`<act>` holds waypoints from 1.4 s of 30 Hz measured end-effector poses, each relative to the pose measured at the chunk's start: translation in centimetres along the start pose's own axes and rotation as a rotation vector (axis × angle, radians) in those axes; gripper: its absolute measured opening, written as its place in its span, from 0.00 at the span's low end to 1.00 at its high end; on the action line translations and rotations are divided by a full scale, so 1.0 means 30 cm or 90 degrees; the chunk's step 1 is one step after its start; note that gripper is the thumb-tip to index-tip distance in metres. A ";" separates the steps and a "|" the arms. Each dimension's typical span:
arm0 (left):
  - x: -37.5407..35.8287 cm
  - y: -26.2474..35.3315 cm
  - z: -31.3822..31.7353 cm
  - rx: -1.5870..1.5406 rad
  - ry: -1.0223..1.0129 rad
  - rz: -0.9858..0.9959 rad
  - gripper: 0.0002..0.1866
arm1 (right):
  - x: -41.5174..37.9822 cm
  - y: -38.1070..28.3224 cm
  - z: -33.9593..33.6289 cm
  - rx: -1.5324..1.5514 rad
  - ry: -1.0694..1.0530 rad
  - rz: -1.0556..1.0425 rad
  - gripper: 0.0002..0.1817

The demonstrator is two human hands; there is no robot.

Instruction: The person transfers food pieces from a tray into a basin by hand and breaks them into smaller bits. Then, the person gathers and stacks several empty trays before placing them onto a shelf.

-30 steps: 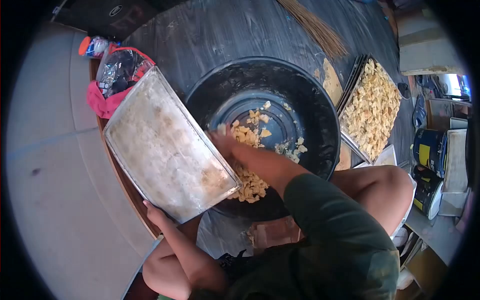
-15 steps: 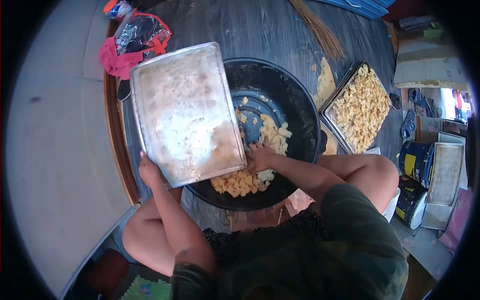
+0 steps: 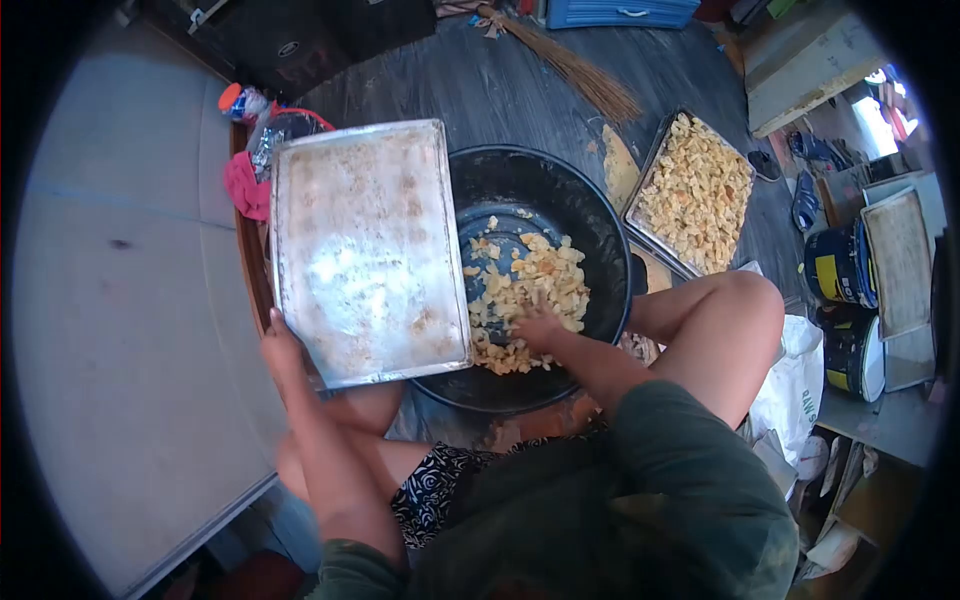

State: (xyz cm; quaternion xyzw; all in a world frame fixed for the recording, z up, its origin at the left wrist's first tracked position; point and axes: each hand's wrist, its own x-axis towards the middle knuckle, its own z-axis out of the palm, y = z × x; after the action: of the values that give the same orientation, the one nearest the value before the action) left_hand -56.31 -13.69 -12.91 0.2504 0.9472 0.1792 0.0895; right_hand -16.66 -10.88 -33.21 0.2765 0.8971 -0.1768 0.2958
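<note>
My left hand (image 3: 284,352) grips the lower left edge of a metal baking tray (image 3: 370,250). The tray is tilted over the left side of a large black basin (image 3: 600,190), and only its worn, shiny underside faces me. Inside the basin lies a heap of pale, torn bread-like pieces (image 3: 562,280), with a few scattered crumbs toward the far side. My right hand (image 3: 540,328) rests on that heap, fingers spread and touching the pieces. The tray hides the basin's left part.
Right of the basin, a stack of trays (image 3: 650,235) carries more pieces (image 3: 700,190). A straw broom (image 3: 570,65) lies beyond on the floor. Paint-type buckets (image 3: 840,265) and a white sack (image 3: 790,380) stand to the right. A pale panel (image 3: 130,300) borders the left.
The tray has turned more upright and shifted slightly down in view. The pieces in the basin are spread into one broader heap, and my right hand has moved a little right and lower.
</note>
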 end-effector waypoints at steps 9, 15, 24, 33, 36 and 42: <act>-0.023 -0.088 0.176 -0.029 -0.038 -0.124 0.31 | -0.070 0.123 -0.147 0.458 -0.059 0.332 0.60; 0.042 -0.088 0.246 -0.042 -0.054 -0.117 0.31 | -0.068 -0.061 -0.074 0.265 -0.033 0.377 0.53; 0.075 -0.180 0.375 -0.053 -0.079 -0.131 0.31 | -0.019 0.090 0.015 0.268 0.097 0.331 0.31; 0.058 -0.184 0.387 -0.097 -0.074 -0.136 0.30 | -0.045 0.156 -0.137 0.524 0.201 0.483 0.39; 0.018 -0.130 0.335 -0.112 -0.065 -0.145 0.31 | -0.056 0.186 -0.247 0.541 0.318 0.425 0.42; -0.009 -0.118 0.304 -0.075 -0.125 -0.114 0.31 | -0.005 0.039 -0.678 0.547 0.462 0.195 0.44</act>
State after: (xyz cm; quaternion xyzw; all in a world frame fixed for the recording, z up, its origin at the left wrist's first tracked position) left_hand -55.28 -14.00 -22.63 0.1757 0.9404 0.2002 0.2116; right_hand -24.67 -0.24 -17.79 0.5413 0.7387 -0.3738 -0.1470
